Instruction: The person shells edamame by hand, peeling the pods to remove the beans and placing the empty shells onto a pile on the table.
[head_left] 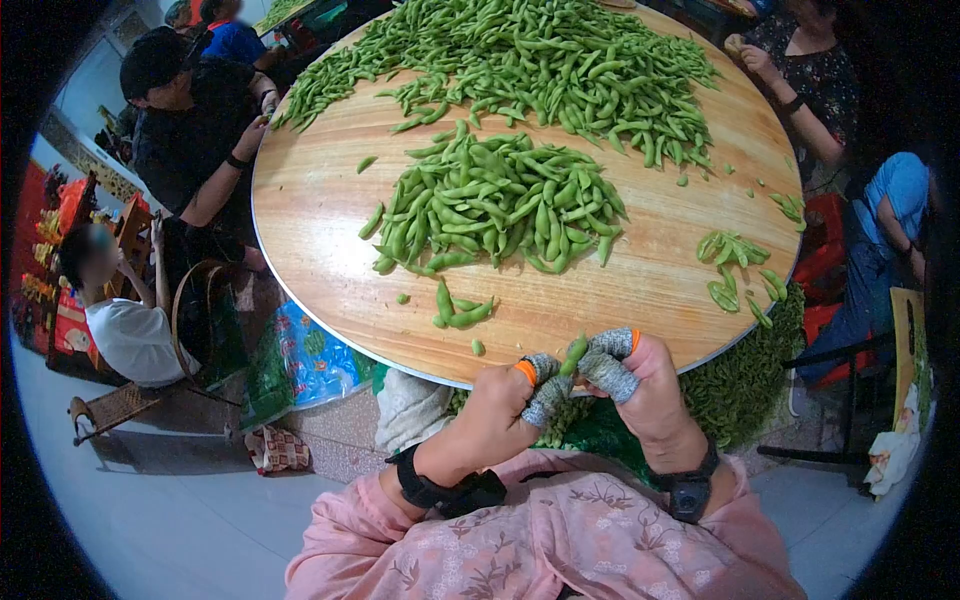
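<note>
At the table's near edge, a green soybean pod (574,354) is pinched between my two hands. My left hand (495,410) is closed on its lower left side. My right hand (648,395) grips from the right, fingers curled. Grey knitted finger covers with orange bands wrap some fingertips of both hands. Just beyond lie a few loose pods (462,312) and a single bean (478,347). A mid-sized heap of pods (500,205) sits farther in.
A large pod pile (560,60) covers the far side of the round wooden table (330,260). Flat-looking pods (730,250) lie at the right edge. Green pods or husks (745,375) are heaped below. People sit around, one in black (190,130) at left. A white cloth (410,410) hangs near my left arm.
</note>
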